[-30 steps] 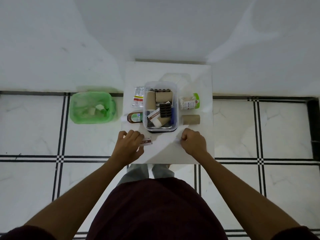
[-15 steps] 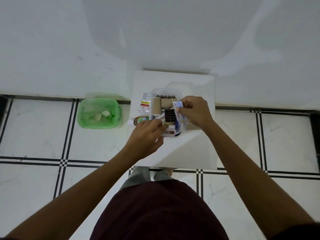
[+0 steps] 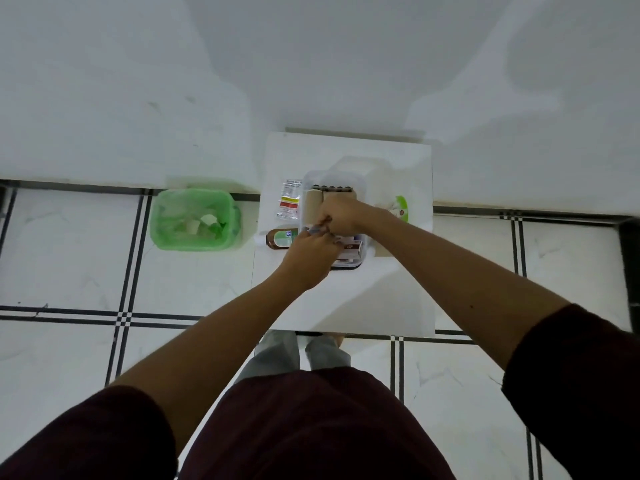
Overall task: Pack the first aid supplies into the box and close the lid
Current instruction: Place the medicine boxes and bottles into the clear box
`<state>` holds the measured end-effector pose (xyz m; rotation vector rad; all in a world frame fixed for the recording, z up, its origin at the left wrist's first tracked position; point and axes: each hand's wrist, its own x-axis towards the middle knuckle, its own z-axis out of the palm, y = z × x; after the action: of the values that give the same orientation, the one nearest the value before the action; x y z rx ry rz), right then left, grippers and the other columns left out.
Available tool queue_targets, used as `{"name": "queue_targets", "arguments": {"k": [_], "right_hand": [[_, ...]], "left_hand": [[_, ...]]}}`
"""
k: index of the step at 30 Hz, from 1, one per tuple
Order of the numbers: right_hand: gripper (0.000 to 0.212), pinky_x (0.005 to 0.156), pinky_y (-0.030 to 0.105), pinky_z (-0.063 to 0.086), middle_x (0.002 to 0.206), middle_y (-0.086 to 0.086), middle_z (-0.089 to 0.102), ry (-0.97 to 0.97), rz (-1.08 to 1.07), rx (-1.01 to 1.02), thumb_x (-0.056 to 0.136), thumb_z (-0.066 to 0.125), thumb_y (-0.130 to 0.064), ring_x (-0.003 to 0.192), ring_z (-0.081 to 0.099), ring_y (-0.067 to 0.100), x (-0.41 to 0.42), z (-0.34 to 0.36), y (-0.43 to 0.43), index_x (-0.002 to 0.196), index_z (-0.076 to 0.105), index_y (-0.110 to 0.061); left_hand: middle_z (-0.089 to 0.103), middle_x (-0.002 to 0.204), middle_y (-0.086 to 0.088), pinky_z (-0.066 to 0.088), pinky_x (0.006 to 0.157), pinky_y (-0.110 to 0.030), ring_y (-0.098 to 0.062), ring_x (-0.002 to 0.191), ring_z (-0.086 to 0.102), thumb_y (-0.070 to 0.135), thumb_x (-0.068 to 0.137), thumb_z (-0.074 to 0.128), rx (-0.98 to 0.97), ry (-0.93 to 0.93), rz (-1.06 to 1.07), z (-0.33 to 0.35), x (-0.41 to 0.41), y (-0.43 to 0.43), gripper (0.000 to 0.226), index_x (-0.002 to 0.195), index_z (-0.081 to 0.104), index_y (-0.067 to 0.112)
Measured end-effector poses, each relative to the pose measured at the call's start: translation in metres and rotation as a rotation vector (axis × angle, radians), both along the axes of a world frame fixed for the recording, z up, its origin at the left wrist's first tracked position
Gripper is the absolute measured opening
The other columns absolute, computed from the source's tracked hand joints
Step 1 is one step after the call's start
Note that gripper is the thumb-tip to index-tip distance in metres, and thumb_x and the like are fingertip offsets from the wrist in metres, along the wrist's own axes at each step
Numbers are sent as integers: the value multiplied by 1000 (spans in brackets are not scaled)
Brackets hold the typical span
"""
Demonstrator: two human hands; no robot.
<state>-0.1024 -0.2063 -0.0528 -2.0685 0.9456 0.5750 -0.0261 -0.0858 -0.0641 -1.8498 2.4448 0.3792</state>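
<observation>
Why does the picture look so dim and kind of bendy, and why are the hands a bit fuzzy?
Head view: the light is dim and bluish, with soft grey shadows on the wall; the wide lens bows the floor tile lines; the left hand and right hand over the clear box look slightly blurred; faint glare lies on the white table.

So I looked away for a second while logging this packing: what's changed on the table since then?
Both hands left the table's near edge and came together over the clear plastic box: left hand, right hand, pinching a small item between them; what it is can't be told. The small packet by the left hand is gone from the near edge. Brown bottle, white sachet and green bin stayed put.
</observation>
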Motion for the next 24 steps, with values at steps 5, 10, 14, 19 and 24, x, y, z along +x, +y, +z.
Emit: {"name": "queue_targets", "arguments": {"k": [5,10,14,19,24], "right_hand": [[19,71,39,51,95,25,71,-16,-3,-42,80,57,-3,91,65,38,8,-8,-6,90,70,6],[18,82,43,55,90,17,74,-52,-28,-79,76,69,-13,88,67,32,0,-12,-18,87,74,0],[16,84,39,52,95,11,74,-108,-79,-100,79,69,-16,91,64,26,-7,-7,-22,90,76,-7],[18,88,38,51,99,9,74,-140,-97,-88,79,69,-14,95,64,25,-7,-5,-22,95,75,-9],[17,82,29,48,93,6,76,-112,-32,-46,77,70,-7,89,65,18,-5,-7,-21,92,77,-10]], "left_hand": [[64,123,-9,48,93,-42,-28,116,56,22,91,54,67,290,175,-6,0,6,30,117,63,13],[58,132,-8,50,90,-35,-26,113,59,27,91,57,255,436,331,-3,-1,0,41,130,50,15],[58,128,-7,46,88,-36,-25,114,55,31,87,59,254,227,107,-2,5,-26,43,128,54,18],[66,111,-8,43,87,-37,-27,111,53,27,87,52,174,14,-79,-2,3,-35,28,109,66,15],[64,111,-5,45,69,-33,-21,111,55,25,88,54,231,45,0,-1,1,-31,26,109,65,15]]}}
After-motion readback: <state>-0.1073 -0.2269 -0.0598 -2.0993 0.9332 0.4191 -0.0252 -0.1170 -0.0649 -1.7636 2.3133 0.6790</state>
